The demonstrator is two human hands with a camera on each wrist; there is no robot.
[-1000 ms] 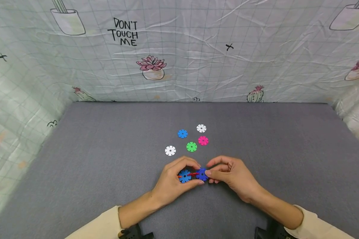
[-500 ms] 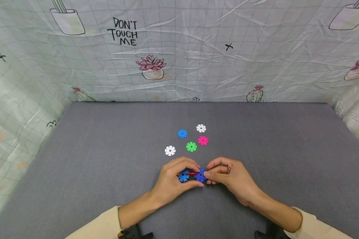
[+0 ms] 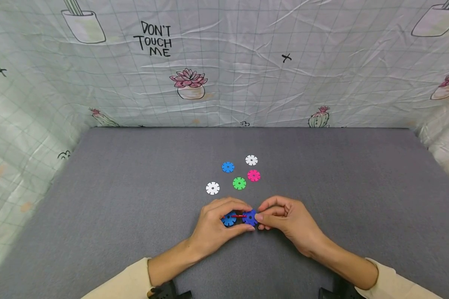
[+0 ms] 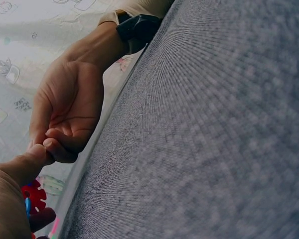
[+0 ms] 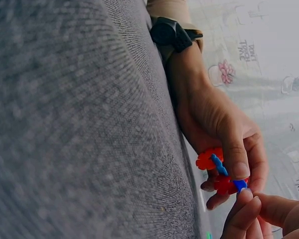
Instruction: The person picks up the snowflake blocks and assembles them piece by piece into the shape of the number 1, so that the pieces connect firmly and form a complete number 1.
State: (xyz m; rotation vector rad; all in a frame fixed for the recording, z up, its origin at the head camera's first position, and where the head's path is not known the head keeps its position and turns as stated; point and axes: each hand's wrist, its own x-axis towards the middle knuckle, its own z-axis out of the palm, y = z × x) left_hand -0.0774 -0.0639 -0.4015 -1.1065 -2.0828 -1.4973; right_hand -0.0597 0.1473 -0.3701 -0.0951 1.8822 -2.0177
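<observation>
A short chain of slotted interlocking discs sits between my hands. In the head view it shows a lighter blue disc (image 3: 229, 219), a red disc (image 3: 239, 216) seen edge-on, and a dark blue disc (image 3: 250, 217) at the right end. My left hand (image 3: 218, 221) grips the chain, its thumb and fingers curled around it. The thumb and fingertips of my right hand (image 3: 289, 223) pinch the right edge of the dark blue disc. From the right wrist, another red disc (image 5: 207, 159) appears at the chain's far end. Fingers partly cover the joints.
Beyond the hands, several loose discs lie flat on the grey table (image 3: 134, 187): a white one (image 3: 213, 188), a green one (image 3: 239, 183), a pink one (image 3: 253, 175), a blue one (image 3: 228, 167) and another white one (image 3: 251, 160). A patterned curtain (image 3: 247, 83) hangs behind.
Both hands and the chain have shifted slightly left, and the discs now sit a little closer to the left palm. The loose discs stay where they were.
</observation>
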